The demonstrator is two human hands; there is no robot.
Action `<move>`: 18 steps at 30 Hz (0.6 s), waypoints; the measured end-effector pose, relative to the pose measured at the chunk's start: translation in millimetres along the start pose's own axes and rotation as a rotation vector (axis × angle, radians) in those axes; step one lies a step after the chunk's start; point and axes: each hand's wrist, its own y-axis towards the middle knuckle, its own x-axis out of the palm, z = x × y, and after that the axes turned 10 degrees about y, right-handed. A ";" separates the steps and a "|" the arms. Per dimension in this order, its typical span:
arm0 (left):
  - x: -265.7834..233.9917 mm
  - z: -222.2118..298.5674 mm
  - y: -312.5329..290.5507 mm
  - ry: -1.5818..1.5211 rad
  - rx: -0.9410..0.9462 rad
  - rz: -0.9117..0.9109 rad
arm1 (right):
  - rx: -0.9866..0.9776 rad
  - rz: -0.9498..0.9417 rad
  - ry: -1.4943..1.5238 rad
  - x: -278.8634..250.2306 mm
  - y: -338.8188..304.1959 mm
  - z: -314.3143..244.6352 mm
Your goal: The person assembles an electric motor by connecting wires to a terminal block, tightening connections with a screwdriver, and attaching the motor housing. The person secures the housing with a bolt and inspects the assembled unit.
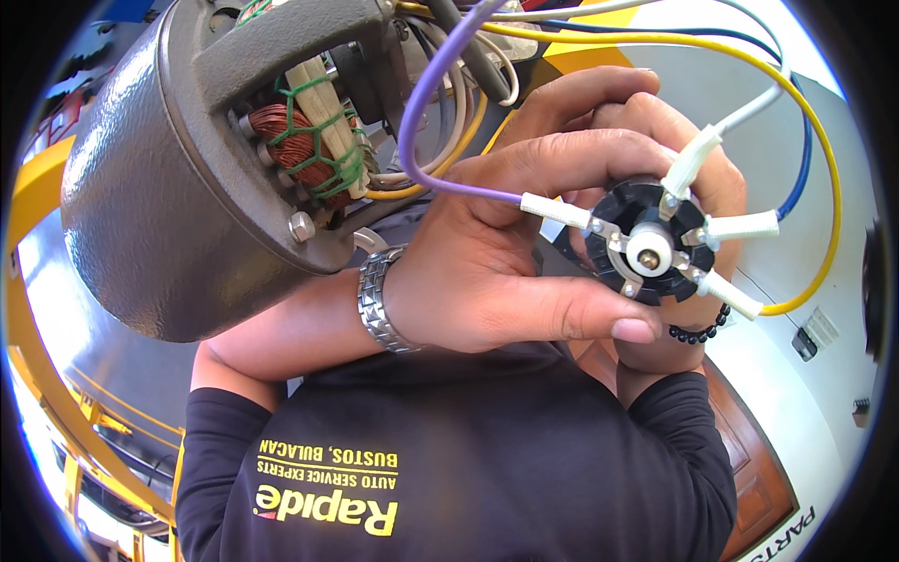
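Observation:
My left hand, with a metal watch at its wrist, is closed around a round black rotary switch, its thumb along the near edge. My right hand is curled behind the same switch and partly hidden by it. Purple, white, blue and yellow wires run to the switch's metal tabs, their ends in white sleeves. A white centre shaft points toward me. Left of my hands is a dark grey motor housing with copper windings laced in green cord.
More wires and a dark cable come out of the motor beside my left hand. A yellow curved frame stands at the far left. Below lie a brown wooden door and a pale wall at the right.

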 end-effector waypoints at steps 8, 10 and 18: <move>-6.1 -4.2 -3.8 -0.042 -0.004 -0.048 | 0.043 0.001 0.012 3.8 4.8 -6.2; -6.7 -3.4 -2.7 0.010 0.029 -0.051 | 0.053 0.008 0.000 6.6 7.8 -9.1; -5.6 -2.2 4.8 0.136 0.113 0.001 | -0.201 -0.331 0.053 -16.2 19.3 20.2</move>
